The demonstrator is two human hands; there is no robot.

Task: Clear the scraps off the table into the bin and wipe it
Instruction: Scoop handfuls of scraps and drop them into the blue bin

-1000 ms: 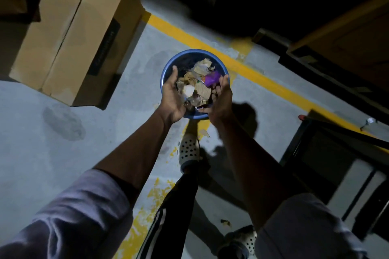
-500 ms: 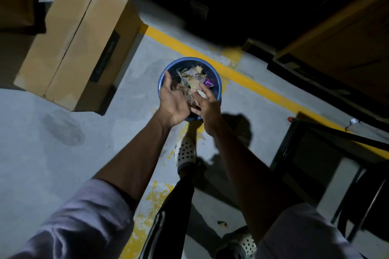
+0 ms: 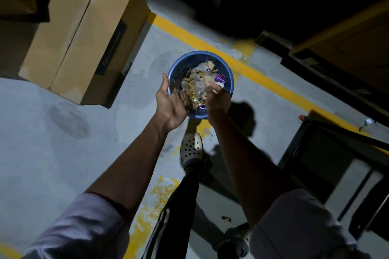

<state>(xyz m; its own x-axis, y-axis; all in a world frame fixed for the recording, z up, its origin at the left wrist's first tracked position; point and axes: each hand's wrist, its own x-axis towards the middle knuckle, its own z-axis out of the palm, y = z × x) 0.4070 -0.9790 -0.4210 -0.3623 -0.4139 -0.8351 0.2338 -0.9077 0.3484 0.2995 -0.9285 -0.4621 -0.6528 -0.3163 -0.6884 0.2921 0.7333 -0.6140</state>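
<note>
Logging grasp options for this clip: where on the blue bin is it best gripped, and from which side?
Likely the rim of the blue bin, pinched from above at its far-right arc. The bin stands upright and open-topped, and that arc is bare, while the left hand and right hand hover over the near arc and scraps cover the inside.

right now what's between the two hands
In the head view, loose scraps show between the left hand and right hand, over the blue bin's mouth.
</note>
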